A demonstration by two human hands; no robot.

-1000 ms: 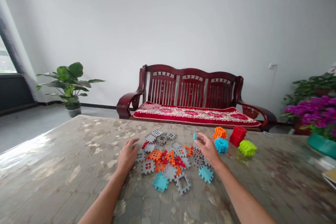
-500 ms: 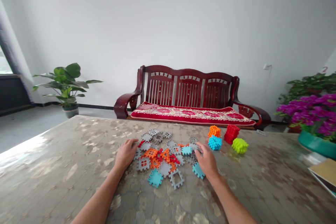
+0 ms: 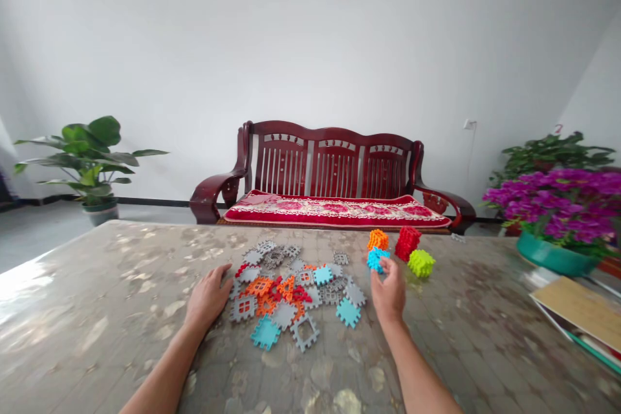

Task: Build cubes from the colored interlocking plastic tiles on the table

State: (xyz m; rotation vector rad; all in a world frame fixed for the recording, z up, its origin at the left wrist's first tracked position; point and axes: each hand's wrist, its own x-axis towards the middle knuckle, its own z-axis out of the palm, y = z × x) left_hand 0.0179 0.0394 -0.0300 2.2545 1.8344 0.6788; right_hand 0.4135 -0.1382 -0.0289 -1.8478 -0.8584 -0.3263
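Your right hand is at the blue interlocking-panel cube, with your fingertips against or just in front of its near right side. Whether they are clamped on it cannot be told from this view. The cube sits on the patterned table covering, to the right of the loose panels.

Three other assembled cubes are noted near it: the orange cube directly behind, the red cube behind and to the right, and the lime-green cube to the right, in front of the red one.

Your left hand lies palm down on the covering at the left edge of the loose panels, holding nothing visible; its thumb stands apart from the other fingers. Nearest to it are a gray window panel and an orange window panel.

The loose panels lie flat or overlapping between your hands. A teal panel lies at the near left, a gray open frame at the near middle, and a second teal panel at the near right. Beyond the table stands a dark red wooden settee with a red floral seat cover.
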